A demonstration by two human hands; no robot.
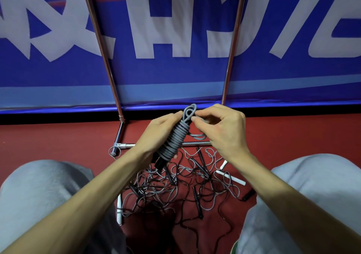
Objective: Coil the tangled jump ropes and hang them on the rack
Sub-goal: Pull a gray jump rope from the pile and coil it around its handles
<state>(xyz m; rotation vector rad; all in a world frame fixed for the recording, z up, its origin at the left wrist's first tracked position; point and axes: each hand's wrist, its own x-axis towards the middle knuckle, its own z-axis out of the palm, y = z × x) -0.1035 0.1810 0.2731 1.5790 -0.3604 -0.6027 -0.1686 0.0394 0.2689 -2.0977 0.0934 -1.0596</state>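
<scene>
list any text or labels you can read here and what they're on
Banner: big white characters on blue, cut off by the top of the frame and partly hidden by the rack poles; no whole word can be read.
Grey rope in the left hand and right hand: no label shows.
Rope pile and its handles: no print shows.

Shiny metal rack point(101, 44), matt grey rubbery rope point(175, 136), glossy banner point(175, 74)

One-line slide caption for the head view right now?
Left hand grips a coiled grey jump rope while right hand tucks its end; tangled ropes lie below, before the rack.
</scene>
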